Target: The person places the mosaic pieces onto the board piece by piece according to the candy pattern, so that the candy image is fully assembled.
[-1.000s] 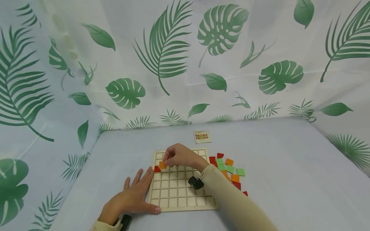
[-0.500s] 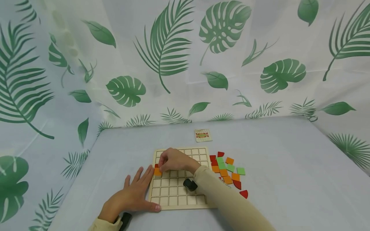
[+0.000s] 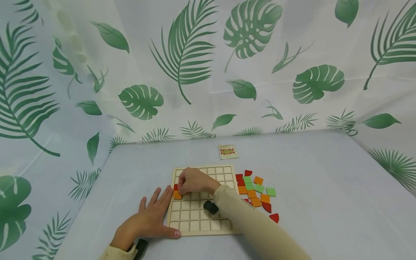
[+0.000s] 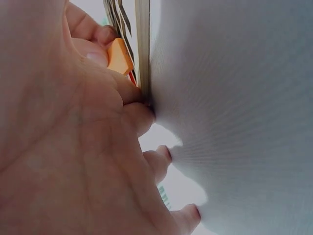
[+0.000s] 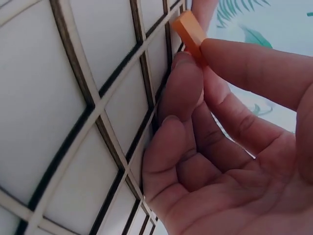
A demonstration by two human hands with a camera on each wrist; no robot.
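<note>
Backdrop [image 3: 201, 121]: pale cloth with green leaf print, rising behind and at both sides of the table.
Table [image 3: 325, 187]: covered in plain pale grey-blue.
Board [image 3: 195, 216]: light wood, raised rim, square grid; lies flat on the table in front of the person.
Left hand [image 3: 147, 222]: palm down at the board's left side, fingers spread; index fingertip touches the left edge, thumb tip touches the near-left corner.
Right hand [image 3: 196, 180]: over the far-left part of the board; thumb and index finger pinch a tile, the other fingers curled in, close to the grid.
Card [image 3: 228, 152]: beyond the board's far edge, well apart from it; small grid with red, green and orange pattern.
Loose tiles [image 3: 256, 202]: red, orange and green, scattered just right of the board, some touching; several reds have a curved side.
Orange tile [image 3: 177, 195]: in the right hand's pinch, at the leftmost column; right wrist view shows it tilted to the grid.
Red tile [image 3: 176, 187]: leftmost column, just beyond the orange one, partly hidden by fingers.
</note>
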